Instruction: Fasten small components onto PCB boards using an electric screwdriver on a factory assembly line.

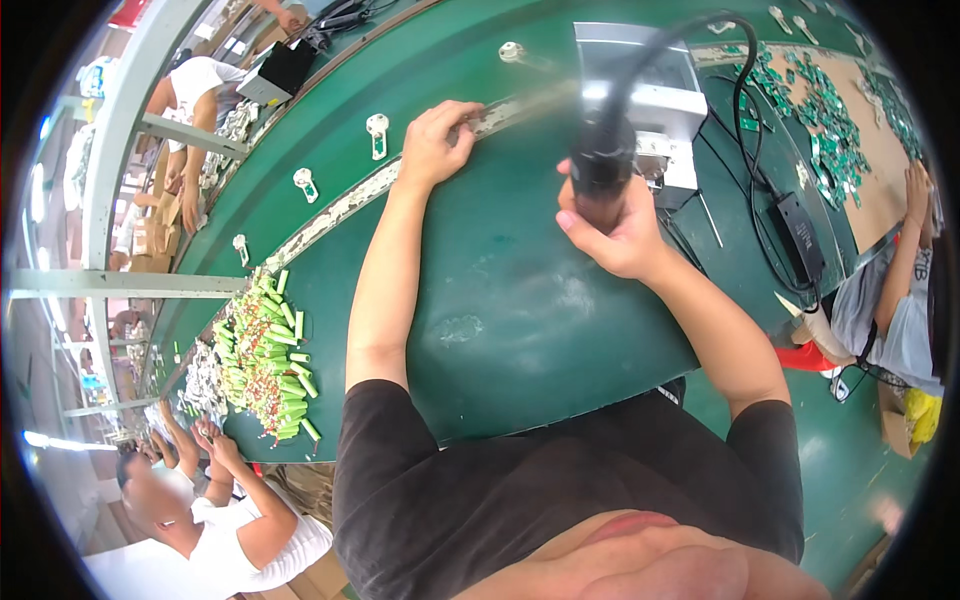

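My right hand (625, 235) is wrapped round the lower part of a black corded electric screwdriver (605, 150), blurred by motion. Its tip is hidden behind my fingers. Just beyond and to the right stands a silver metal fixture (655, 100), close to that hand. My left hand (435, 145) rests at the worn metal rail (380, 180) along the far edge of the green table (500, 310). Its fingers are loosely bent, thumb apart, with nothing visible between them. Past the rail, white handles with green circuit boards, one of them a white handle (377, 135), lie on a green belt (340, 130).
Green cylindrical battery packs (265, 360) with wires are heaped at the left. Many small green circuit boards (835, 145) lie on cardboard at the right. A black power adapter (797, 240) hangs among cables there. Co-workers sit at both sides; a white post (120, 140) rises at left.
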A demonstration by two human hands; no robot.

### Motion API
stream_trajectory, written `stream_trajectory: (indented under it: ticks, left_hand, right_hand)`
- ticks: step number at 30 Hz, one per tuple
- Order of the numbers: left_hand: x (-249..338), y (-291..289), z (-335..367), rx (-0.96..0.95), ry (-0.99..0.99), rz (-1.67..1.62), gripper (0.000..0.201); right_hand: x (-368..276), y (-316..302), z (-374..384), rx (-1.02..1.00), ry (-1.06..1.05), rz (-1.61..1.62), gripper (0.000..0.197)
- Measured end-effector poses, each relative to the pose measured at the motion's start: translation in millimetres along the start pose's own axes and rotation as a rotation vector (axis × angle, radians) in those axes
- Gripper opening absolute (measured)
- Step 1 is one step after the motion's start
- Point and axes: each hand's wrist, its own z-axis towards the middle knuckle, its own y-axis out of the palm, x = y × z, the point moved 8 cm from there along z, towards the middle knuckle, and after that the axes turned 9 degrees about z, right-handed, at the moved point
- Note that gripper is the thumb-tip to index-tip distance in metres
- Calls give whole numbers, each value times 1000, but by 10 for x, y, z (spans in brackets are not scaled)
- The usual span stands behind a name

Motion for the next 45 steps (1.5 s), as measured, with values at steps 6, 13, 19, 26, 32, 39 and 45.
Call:
stream_trajectory:
  ticks: [6, 13, 19, 26, 32, 39, 45]
  left_hand:
    - [34, 3, 23, 48, 18, 34, 25]
    - [-129, 113, 187, -50, -50, 82, 25]
    - [-416, 507, 506, -74, -235, 142, 55]
    - [-645, 850, 666, -150, -494, 214, 98]
    - [-106, 487, 533, -8, -447, 160, 90]
    - [1435, -90, -427, -131, -279, -75, 83]
    - [1714, -93, -775, -98, -109, -267, 84]
  right_hand:
    - [143, -89, -42, -7, -92, -104, 46]
    - [69, -11, -29, -2, -118, -6, 58]
    - [171, -28, -45, -24, -29, -3, 67]
    - [104, -9, 33, 61, -10, -67, 64]
    - [-29, -172, 31, 188, -156, 51, 62]
    - [-1017, -634, 4, 394, -478, -186, 43]
    - [-1084, -526, 197, 355, -575, -246, 87]
